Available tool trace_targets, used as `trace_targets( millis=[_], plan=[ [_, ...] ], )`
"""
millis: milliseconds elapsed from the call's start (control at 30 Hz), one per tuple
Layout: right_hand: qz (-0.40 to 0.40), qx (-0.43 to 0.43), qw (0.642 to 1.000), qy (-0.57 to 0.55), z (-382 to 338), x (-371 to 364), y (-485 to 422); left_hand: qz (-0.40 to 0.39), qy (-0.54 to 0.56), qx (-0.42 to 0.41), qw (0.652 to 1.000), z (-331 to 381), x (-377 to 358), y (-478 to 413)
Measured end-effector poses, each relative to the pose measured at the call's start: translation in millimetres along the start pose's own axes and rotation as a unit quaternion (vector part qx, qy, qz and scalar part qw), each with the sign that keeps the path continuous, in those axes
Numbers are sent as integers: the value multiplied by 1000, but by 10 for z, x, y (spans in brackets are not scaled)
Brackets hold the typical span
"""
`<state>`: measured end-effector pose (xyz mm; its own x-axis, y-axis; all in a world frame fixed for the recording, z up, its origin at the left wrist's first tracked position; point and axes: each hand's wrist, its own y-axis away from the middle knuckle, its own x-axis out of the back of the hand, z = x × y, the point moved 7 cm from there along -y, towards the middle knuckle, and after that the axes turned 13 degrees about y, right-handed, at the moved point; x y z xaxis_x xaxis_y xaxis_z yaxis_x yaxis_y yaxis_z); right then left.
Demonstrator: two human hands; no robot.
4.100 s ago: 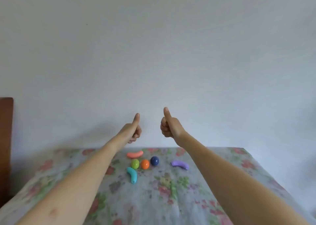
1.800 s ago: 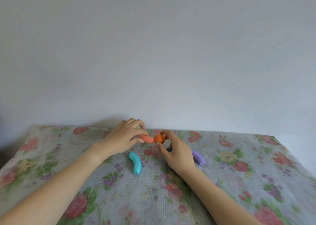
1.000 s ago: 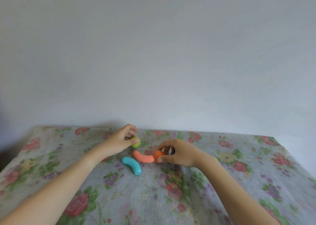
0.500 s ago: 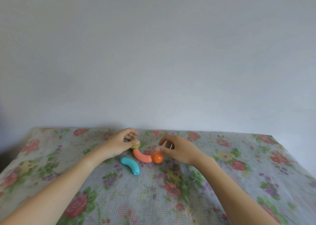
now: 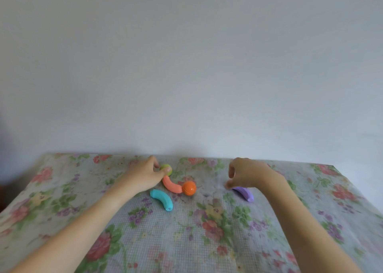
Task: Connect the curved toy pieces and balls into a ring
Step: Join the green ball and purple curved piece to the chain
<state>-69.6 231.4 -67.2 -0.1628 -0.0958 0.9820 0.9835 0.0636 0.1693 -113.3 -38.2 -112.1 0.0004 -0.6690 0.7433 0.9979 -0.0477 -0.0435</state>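
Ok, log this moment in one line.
left hand: on green ball | right hand: reaching purple piece | orange ball: joined to coral piece

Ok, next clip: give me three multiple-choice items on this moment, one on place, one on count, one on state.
1. The orange ball sits:
A. at the salmon piece's right end
B. on the teal piece
C. under the right hand

2. Curved pieces visible:
A. two
B. three
C. five

3. The left hand:
A. lies flat and empty
B. pinches the green ball
C. lifts the purple piece

A: ball touches that end. B: salmon, teal, purple. B: fingertips close on it.
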Motion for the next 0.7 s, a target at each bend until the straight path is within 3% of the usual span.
trace_targets(
  millis=[167, 500, 700],
  plan=[
    [-33, -24, 997, 61, 32, -139, -36, -41, 0, 12, 999, 120, -146, -4],
    [225, 31, 973, -29, -449, -130, -145, -118, 38, -65, 990, 566, -468, 11],
    [205, 112, 967, -103, -446, -167, -175, -113, 32, -72, 990, 636, -512, -1]
  ],
)
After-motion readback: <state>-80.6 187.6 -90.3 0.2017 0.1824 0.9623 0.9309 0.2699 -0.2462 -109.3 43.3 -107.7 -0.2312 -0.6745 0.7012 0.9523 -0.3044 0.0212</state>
